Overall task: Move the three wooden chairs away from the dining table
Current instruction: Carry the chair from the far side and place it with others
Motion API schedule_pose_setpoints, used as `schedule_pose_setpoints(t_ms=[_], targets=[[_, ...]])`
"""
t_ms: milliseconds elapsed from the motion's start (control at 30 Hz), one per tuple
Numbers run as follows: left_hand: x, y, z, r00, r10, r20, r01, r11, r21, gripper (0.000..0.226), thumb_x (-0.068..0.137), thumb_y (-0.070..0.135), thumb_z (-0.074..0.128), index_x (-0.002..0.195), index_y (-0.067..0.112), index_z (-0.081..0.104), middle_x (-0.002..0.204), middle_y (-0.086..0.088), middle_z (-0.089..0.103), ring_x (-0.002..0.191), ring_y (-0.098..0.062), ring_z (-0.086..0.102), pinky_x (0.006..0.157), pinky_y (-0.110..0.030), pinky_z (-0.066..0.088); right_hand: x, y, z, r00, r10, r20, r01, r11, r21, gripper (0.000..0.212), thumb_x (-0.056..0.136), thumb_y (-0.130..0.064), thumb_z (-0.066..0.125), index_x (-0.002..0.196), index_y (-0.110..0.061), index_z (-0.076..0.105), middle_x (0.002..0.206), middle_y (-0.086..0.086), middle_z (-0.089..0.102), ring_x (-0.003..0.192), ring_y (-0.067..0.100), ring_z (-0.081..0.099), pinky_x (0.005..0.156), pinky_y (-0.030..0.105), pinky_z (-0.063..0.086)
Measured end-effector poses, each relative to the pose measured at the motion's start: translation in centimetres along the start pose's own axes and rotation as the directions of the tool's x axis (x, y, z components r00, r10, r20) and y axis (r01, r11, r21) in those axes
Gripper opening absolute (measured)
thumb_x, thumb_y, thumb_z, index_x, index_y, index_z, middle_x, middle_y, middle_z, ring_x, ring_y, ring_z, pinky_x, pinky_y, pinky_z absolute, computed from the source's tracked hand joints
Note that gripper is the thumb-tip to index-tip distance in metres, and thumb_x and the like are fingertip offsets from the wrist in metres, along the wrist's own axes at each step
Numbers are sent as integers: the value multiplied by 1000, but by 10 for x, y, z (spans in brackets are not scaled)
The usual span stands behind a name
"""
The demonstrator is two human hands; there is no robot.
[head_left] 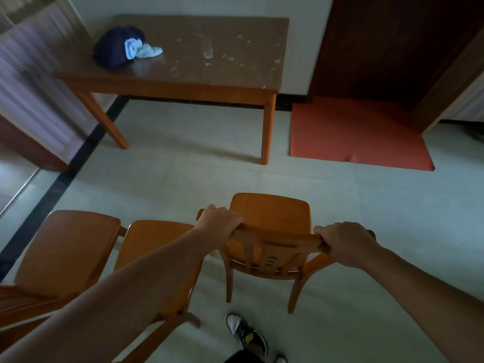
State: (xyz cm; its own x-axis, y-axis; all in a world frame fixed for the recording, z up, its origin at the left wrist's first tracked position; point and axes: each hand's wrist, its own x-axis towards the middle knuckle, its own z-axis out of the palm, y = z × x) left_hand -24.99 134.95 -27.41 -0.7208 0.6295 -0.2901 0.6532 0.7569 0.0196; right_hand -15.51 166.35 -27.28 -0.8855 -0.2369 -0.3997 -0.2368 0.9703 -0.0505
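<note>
Two orange-brown wooden chairs, the far-left chair [70, 244] and the middle chair [157, 247], are sitting side by side, well apart from the brown rectangular dining table [183, 82]. Left hand [218, 222] and right hand [345, 241] are clamping fingers over the top rail of the third wooden chair [272, 218], also clear of the table. Task is looking nearly done. Open pale tile floor [392, 218] lying to the right; orange mat [353, 134] edge is well apart.

Your left hand [218, 221] and right hand [345, 241] are extended forward, fingers curled closed, forearms bare.
</note>
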Motion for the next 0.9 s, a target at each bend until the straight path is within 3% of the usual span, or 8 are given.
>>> schedule_pose_setpoints(t_ms=[133,233,433,533,733,900], targets=[[-43,24,25,998,-42,53,41,999,28,16,101,20,58,89,27,50,88,4,66,80,-15,62,90,-40,49,-34,-28,32,999,-42,5,42,999,-7,5,97,-30,50,97,-26,53,80,-4,64,68,18,64,65,38,56],[-77,39,50,995,-51,80,47,997,59,9,99,18,61,103,26,60,103,4,69,98,-18,66,90,-40,47,-60,-53,55,997,-66,37,67,997,-30,8,97,-29,51,103,-24,52,89,0,67,76,24,67,69,38,57],[-139,58,91,995,-27,101,16,995,102,30,99,12,62,127,21,58,128,-3,65,120,-23,63,97,-43,49,-106,-102,98,994,-82,77,87,994,-67,18,100,-26,47,116,-23,53,95,1,66,78,25,65,69,37,56],[-168,65,103,994,-3,111,-9,995,99,29,97,15,64,125,22,59,125,-1,66,117,-22,64,96,-42,51,-126,-121,116,994,-68,81,74,995,-74,25,98,-28,46,122,-24,53,99,2,68,83,26,67,70,37,55],[-225,80,134,981,56,188,-80,989,121,51,90,27,75,134,18,51,133,-8,61,118,-31,62,96,-49,47,-167,-167,155,991,-21,131,29,998,-60,38,96,-24,49,134,-27,51,120,-1,69,92,25,69,68,34,48],[-261,85,155,981,88,172,-106,990,96,38,96,19,64,132,23,54,126,-4,64,114,-27,60,95,-47,45,-193,-197,175,988,5,154,2,999,-49,43,96,-23,48,139,-28,48,127,0,64,102,26,67,76,36,53]])
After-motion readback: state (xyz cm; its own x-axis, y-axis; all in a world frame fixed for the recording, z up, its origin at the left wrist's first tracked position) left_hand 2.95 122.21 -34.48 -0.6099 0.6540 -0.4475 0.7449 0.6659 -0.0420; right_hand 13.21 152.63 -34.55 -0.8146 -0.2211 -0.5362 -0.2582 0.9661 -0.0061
